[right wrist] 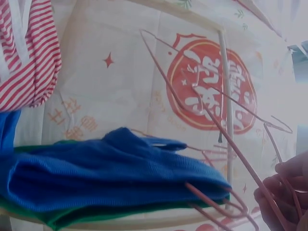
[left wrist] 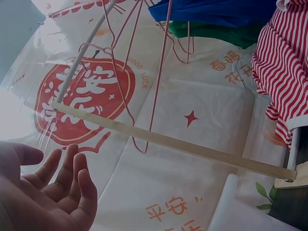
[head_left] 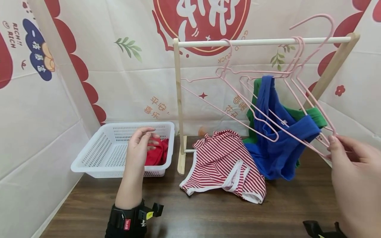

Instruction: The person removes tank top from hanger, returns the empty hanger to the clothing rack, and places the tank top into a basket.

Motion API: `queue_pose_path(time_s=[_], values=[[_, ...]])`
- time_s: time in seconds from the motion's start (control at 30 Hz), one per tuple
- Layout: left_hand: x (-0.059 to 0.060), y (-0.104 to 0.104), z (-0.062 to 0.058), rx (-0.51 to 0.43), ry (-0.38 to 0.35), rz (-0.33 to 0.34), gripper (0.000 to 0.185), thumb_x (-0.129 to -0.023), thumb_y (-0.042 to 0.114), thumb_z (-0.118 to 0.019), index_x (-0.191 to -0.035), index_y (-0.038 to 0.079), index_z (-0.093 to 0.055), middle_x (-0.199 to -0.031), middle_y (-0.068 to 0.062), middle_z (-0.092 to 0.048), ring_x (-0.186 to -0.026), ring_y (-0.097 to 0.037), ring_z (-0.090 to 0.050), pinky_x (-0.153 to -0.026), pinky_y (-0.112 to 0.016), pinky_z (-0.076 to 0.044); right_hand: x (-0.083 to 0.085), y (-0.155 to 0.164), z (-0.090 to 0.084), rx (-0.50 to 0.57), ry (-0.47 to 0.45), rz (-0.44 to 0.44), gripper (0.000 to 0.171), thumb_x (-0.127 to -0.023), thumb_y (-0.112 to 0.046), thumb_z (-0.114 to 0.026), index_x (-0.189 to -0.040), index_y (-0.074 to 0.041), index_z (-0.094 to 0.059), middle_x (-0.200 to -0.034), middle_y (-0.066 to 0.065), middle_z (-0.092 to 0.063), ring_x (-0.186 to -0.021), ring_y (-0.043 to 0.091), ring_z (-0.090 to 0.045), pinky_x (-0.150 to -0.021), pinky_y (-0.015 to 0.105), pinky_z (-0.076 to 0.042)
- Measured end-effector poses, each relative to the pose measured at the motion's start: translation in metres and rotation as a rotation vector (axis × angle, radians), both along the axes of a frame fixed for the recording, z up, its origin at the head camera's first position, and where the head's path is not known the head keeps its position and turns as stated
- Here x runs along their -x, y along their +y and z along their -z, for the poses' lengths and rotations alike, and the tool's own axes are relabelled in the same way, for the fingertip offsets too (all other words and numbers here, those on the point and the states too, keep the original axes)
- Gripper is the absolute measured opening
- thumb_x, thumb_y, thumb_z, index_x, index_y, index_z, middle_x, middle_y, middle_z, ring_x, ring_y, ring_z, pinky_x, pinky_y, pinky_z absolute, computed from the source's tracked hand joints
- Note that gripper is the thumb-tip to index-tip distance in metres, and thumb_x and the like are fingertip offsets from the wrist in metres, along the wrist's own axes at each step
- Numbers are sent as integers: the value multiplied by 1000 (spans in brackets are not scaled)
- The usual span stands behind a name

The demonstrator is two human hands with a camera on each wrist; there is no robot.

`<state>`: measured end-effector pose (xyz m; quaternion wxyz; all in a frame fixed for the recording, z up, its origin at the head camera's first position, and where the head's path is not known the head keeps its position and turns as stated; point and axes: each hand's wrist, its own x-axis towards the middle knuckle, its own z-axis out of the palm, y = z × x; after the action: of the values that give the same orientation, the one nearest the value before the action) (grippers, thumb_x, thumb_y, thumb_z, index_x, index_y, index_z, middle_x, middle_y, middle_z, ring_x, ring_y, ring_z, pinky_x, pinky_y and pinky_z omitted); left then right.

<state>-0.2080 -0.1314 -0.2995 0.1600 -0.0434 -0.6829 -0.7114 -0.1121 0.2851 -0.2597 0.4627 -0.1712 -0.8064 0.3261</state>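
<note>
At the right, my right hand [head_left: 354, 168] grips the end of a pink hanger [head_left: 322, 15]; its hook rises above the rail. Beside it a blue top [head_left: 275, 138] hangs among the hangers in front of a green garment [head_left: 319, 117]. How their straps sit on the hangers is partly hidden. My left hand [head_left: 140, 142] is raised over the white basket [head_left: 89, 165], holding nothing, fingers loosely bent. Partly behind it, a red cloth [head_left: 157, 153] lies in the basket. In the right wrist view, my right fingers [right wrist: 293, 168] curl round the pink wire.
A wooden rack [head_left: 178, 99] with a white rail [head_left: 262, 42] stands at the back; another pink hanger [head_left: 226, 74] hangs from it. A red-and-white striped garment [head_left: 223, 162] lies at the rack's foot on the dark table [head_left: 208, 218]. Printed cloth walls [head_left: 128, 92] surround the table.
</note>
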Motion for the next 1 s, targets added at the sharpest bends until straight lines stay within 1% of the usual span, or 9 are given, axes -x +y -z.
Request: queue_pose_path(time_s=[0.17, 0.3, 0.47, 0.63, 0.67, 0.7, 0.8, 0.9, 1.0], values=[[0, 2, 0, 3, -11, 1, 23, -103, 13, -44, -118, 6, -59, -99, -16, -65, -79, -22, -65, -77, -34, -53, 4, -9, -3, -139, 44, -26, 32, -97, -23, -60, -117, 0, -69, -104, 21, -68, -67, -23, -41, -63, -3, -32], [0, 3, 0, 7, -22, 11, 23, -103, 14, -43, -118, 6, -59, -103, -23, -63, -80, -22, -65, -76, -31, -53, 8, -11, -6, -225, 72, -56, 31, -96, -21, -62, -115, 2, -69, -100, 24, -69, -70, -24, -38, -65, -3, -29], [1, 5, 0, 16, -9, 17, 24, -103, 13, -43, -119, 4, -59, -100, -20, -64, -78, -23, -64, -76, -33, -53, 16, -16, -10, -322, 111, -97, 29, -96, -17, -62, -113, 6, -69, -95, 26, -69, -73, -29, -34, -64, -4, -28], [2, 7, 0, 42, 3, 29, 24, -103, 12, -42, -119, 5, -59, -102, -21, -63, -79, -24, -63, -80, -39, -53, 25, -21, -13, -342, 101, -120, 27, -96, -14, -61, -112, 6, -70, -90, 25, -69, -72, -28, -33, -65, -5, -27], [2, 8, 0, 46, 2, 29, 24, -103, 13, -43, -119, 6, -59, -102, -20, -63, -79, -24, -63, -81, -40, -53, 27, -22, -13, -338, 95, -125, 27, -96, -13, -61, -113, 6, -69, -91, 25, -69, -73, -27, -34, -65, -5, -27], [2, 8, 0, 53, 0, 30, 24, -103, 13, -43, -119, 6, -59, -102, -20, -63, -80, -23, -63, -80, -38, -53, 28, -22, -13, -340, 88, -131, 27, -96, -12, -61, -113, 6, -69, -91, 26, -69, -73, -21, -42, -66, -5, -26], [2, 11, 1, 57, 0, 37, 24, -103, 12, -43, -119, 5, -59, -102, -20, -63, -79, -23, -63, -79, -37, -53, 33, -23, -13, -349, 78, -147, 27, -97, -12, -59, -115, 5, -68, -91, 25, -68, -74, 5, -59, -68, -3, -26], [2, 13, 2, 57, 0, 45, 25, -102, 10, -42, -119, 3, -59, -100, -19, -64, -77, -21, -63, -76, -33, -52, 37, -25, -14, -372, 74, -160, 27, -98, -13, -57, -117, 3, -68, -90, 23, -68, -75, 31, -61, -68, 1, -26], [2, 16, 3, 52, 1, 52, 25, -102, 9, -42, -118, 1, -58, -99, -19, -65, -78, -21, -63, -73, -31, -52, 42, -25, -14, -385, 79, -188, 27, -99, -12, -55, -118, 2, -68, -90, 23, -68, -74, 31, -62, -67, 3, -27]])
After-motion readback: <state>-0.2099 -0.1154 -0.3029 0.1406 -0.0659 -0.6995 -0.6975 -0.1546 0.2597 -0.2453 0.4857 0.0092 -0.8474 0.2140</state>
